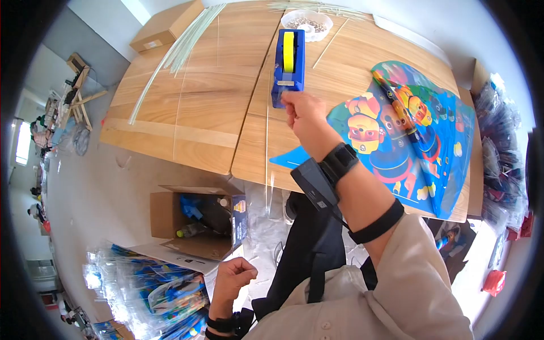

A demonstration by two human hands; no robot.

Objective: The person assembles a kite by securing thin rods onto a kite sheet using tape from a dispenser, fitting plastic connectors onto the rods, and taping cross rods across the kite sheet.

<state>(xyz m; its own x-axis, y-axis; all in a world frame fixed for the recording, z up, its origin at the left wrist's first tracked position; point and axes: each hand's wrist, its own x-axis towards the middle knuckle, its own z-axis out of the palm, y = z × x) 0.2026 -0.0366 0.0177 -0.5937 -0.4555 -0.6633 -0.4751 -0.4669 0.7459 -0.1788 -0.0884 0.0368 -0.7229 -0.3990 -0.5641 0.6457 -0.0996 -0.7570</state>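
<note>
Table edge: near edge of the wooden table (209, 113) runs in front of me; a seam parts its two panels.
Right panel: blue cartoon sheet (402, 153) spreads over it, reaching the near edge, beside my forearm.
Far side: round bowl (327, 28) just past the tape dispenser (298, 68); pale sticks (181, 54) bundled on the left panel.
Room left: wood surface between sticks and dispenser; open cardboard box (164, 221) below the edge.
Right arm: stretched forward and inward, black watch (341, 161) at the wrist.
Right hand (303, 110): fingers curled at the dispenser's front end, seemingly touching; whether they pinch tape I cannot tell.
Left hand (233, 277): held low, off the table, near the box; fingers curled in, thumb against them.
Dispenser: just right of the seam, yellow roll (289, 51) inside.
Hands: well apart.
</note>
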